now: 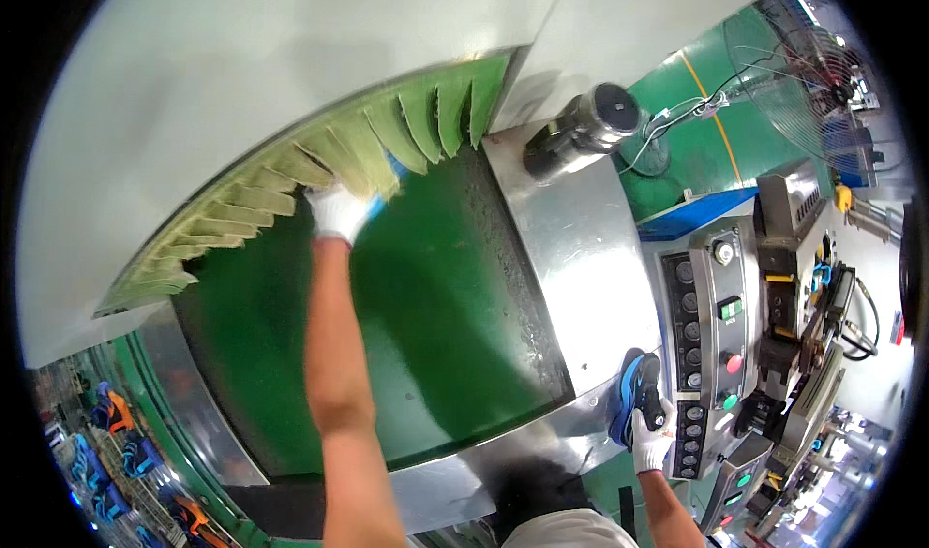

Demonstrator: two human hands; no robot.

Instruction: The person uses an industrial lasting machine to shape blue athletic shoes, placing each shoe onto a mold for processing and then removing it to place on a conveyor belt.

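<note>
My left hand (339, 213), in a white glove, reaches far forward over the green conveyor belt (435, 287) to a curtain of pale green strips (411, 127). Its fingers are hidden among the strips, so their grip does not show. Something blue (376, 206) shows right beside this hand and between the strips; its kind is not visible. Low on the right, my gloved right hand (652, 439) is closed around a blue and black shoe (635, 393), held near the corner of the metal frame (585, 287).
A dark steel tumbler (585, 127) stands on the metal frame. To the right are a control panel (711, 321) with gauges and buttons, and a floor fan (798, 88) with a cable. Blue and orange shoes (121, 442) sit on racks at lower left.
</note>
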